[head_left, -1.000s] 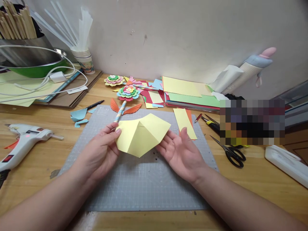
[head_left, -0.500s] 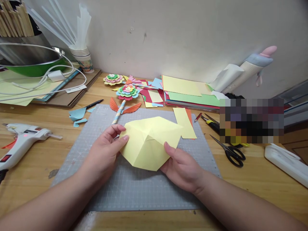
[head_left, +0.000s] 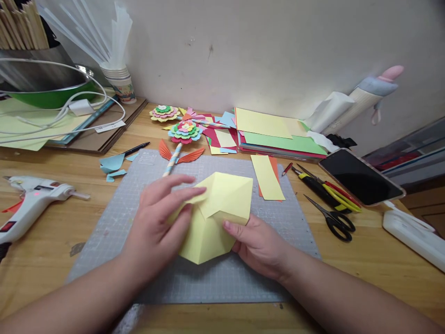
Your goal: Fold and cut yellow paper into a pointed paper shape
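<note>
Paper sheet [head_left: 232, 192], pale yellow, creased: misfold risk

Right hand [head_left: 260, 242] pinches its right side above the grey gridded cutting mat [head_left: 208, 287]; left hand [head_left: 162, 218] lies over its left side, fingers extended, grip undeterminable. Uneven pressure could misplace creases. Beyond: multicoloured layered paper flower [head_left: 185, 132].

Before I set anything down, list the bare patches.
The near strip of the grey gridded mat, below the folded yellow paper; brown wood between mat and white plastic glue gun; wood between black-handled metal scissors and right forearm. Crowded: the back, with layered paper flowers.
</note>
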`<state>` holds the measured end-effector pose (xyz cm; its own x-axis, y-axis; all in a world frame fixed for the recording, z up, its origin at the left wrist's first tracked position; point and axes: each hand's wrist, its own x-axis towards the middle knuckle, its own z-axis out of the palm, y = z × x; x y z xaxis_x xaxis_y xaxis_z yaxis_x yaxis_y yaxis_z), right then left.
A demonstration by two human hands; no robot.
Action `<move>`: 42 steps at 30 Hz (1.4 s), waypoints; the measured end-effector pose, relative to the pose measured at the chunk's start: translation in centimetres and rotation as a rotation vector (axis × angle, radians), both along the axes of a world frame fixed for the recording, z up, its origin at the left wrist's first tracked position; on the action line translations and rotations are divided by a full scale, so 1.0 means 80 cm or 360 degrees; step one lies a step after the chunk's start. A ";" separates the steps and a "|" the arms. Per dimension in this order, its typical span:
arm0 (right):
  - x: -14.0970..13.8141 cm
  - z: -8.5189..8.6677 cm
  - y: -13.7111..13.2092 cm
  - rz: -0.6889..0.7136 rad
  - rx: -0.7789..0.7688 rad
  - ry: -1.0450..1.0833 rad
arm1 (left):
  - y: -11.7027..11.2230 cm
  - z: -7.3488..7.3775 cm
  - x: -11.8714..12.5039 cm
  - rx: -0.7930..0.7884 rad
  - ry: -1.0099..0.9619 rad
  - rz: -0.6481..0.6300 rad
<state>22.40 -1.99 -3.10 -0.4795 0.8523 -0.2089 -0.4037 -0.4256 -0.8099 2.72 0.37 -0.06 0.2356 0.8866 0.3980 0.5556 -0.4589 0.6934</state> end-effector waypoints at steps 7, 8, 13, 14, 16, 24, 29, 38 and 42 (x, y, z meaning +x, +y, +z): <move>-0.003 0.001 -0.001 0.0009 0.0017 0.0056 | -0.010 0.008 0.006 0.0126 0.0330 -0.0166; -0.003 0.001 -0.001 0.0003 0.0009 0.0048 | -0.010 0.008 0.007 0.0124 0.0360 -0.0163; -0.003 -0.005 0.000 -0.0026 -0.0003 -0.0034 | -0.010 0.004 0.007 0.0167 0.0433 -0.0157; -0.003 -0.007 0.000 -0.0039 0.0041 -0.0047 | -0.010 0.003 0.007 0.0174 0.0424 -0.0138; -0.004 -0.011 0.001 -0.0084 0.0147 -0.0062 | -0.011 0.003 0.009 0.0179 0.0400 -0.0058; -0.005 -0.006 0.002 -0.0084 0.0303 -0.0409 | -0.011 0.005 0.014 0.0259 0.0433 -0.0011; -0.004 -0.002 0.004 -0.0039 0.0404 -0.0320 | -0.009 0.010 0.007 0.0332 0.0414 0.0030; 0.014 0.004 0.003 -0.1195 0.1081 -0.1041 | -0.011 0.018 -0.003 0.0357 0.0519 -0.0021; 0.017 0.016 -0.005 -0.0898 0.1511 -0.1559 | -0.011 0.018 -0.002 0.0320 0.0509 -0.0009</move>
